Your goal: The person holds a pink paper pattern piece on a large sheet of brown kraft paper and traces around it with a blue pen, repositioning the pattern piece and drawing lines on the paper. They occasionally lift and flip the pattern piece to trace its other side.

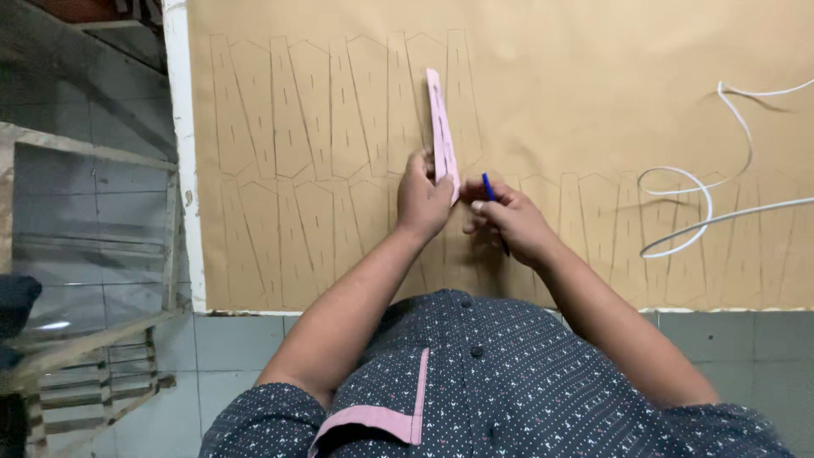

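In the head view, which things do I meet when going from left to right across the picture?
Wooden frame → left hand → long pink template strip → blue pen in right hand → white cord.

Lower end of the pink strip (pixel 442 127) hidden behind the left hand (pixel 421 199). Most of the blue pen (pixel 489 187) buried inside the right hand (pixel 507 222); tip not seen. White cord (pixel 700 197) cut off at the right edge. Tan sheet (pixel 593 85) cut off at the top and right. Small pencil marks too faint to tell.
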